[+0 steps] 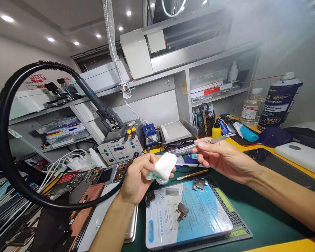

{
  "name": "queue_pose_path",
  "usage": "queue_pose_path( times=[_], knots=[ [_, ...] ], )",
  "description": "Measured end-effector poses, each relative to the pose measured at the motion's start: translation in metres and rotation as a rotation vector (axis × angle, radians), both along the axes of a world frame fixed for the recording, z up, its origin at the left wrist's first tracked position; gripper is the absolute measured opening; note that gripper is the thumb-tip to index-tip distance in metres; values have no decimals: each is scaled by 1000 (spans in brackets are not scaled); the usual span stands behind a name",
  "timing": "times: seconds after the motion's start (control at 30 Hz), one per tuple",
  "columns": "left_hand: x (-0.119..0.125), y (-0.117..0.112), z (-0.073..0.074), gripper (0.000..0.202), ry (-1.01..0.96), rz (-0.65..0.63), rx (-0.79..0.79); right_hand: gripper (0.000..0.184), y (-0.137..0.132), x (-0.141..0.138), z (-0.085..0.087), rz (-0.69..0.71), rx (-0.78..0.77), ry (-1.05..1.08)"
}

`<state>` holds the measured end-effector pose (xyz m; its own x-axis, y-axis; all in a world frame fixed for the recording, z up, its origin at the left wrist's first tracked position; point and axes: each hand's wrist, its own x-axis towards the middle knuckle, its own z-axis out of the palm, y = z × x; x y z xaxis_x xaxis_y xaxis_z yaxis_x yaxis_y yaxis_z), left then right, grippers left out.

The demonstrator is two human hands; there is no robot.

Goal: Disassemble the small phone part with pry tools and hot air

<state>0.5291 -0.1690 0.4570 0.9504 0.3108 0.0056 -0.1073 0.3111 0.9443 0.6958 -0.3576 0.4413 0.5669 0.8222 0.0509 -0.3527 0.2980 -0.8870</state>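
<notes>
Metal tool [213, 140] in right fingers [212, 148]; left fingers [144, 164] pinch white wad [165, 166] toward 9 o'clock; best grip: soft, steady.

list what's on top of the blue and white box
On the box: a silver plate, a dark part far left, a brown part mid-box, grey parts far right. What they cover is hidden.

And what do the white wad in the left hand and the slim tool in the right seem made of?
White wad: matte, probably paper or cotton, given its shineless surface and soft edges. Slim tool: probably metal, judging by its grey sheen.
</notes>
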Motion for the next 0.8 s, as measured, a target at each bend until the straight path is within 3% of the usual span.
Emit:
queue_pose_path(
  times=[0.3,0.8],
  knots=[
    [-5,-7,-2,6,-27,-102,97,7,6,-3,-7,45,-64,141],
    [-4,-8,-3,8,-5,-80,260,12,8,-5,-7,150,-104,332]
  ],
)
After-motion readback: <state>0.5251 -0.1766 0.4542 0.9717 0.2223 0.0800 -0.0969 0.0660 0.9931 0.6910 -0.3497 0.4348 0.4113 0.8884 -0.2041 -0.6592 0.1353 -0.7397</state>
